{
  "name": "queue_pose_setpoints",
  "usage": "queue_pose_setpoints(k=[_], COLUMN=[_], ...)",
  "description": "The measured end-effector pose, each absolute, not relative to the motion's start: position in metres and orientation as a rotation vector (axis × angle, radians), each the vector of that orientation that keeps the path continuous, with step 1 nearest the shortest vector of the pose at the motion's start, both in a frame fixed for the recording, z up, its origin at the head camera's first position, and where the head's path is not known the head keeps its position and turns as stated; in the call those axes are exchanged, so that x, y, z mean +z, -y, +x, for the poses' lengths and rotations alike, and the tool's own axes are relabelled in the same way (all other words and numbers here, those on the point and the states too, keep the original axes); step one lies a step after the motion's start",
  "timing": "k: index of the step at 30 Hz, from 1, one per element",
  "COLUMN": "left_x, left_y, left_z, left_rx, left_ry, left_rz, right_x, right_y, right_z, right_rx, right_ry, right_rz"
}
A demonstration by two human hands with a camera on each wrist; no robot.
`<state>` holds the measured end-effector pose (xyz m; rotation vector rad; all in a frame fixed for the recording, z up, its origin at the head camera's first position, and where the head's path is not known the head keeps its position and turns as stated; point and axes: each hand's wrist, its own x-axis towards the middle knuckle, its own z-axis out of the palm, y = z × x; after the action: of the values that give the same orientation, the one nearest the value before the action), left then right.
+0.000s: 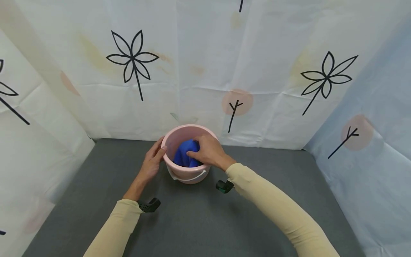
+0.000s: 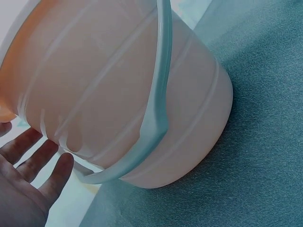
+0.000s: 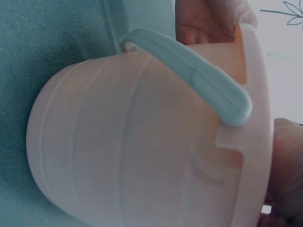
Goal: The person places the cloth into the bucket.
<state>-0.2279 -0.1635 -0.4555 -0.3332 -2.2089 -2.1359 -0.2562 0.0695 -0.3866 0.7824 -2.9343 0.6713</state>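
A pink bucket (image 1: 187, 175) with a white handle (image 2: 158, 109) stands upright on the grey surface, near the back wall. My left hand (image 1: 153, 160) holds the bucket's left side, thumb at the rim and fingers against the outer wall. Inside the bucket lies a bunched blue cloth (image 1: 184, 153). My right hand (image 1: 208, 150) reaches over the rim from the right and grips this cloth between thumb and fingers; some of those fingertips are hidden. In the right wrist view the bucket wall (image 3: 132, 142) covers the cloth, and part of my right hand (image 3: 289, 170) shows beyond the rim.
A grey tabletop (image 1: 189, 221) lies under the bucket. White sheeting (image 1: 199, 53) printed with flowers and twigs rises behind it, with more on the left and right sides. Dark devices are strapped on both wrists. The bucket's handle hangs down at the front.
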Motion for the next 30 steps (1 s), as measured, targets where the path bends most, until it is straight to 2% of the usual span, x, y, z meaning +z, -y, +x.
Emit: queue_pose_setpoints(k=[13, 30], left_x=[-0.457, -0.457], left_y=[0.161, 0.163], left_z=[-0.229, -0.230], left_rx=[-2.146, -2.144], left_ry=[2.191, 2.206], left_rz=[-0.338, -0.317], right_x=[-0.373, -0.373], right_y=[-0.086, -0.146], right_z=[-0.248, -0.221], right_rx=[0.906, 1.120], right_ry=[2.891, 2.758], right_rz=[0.724, 0.505])
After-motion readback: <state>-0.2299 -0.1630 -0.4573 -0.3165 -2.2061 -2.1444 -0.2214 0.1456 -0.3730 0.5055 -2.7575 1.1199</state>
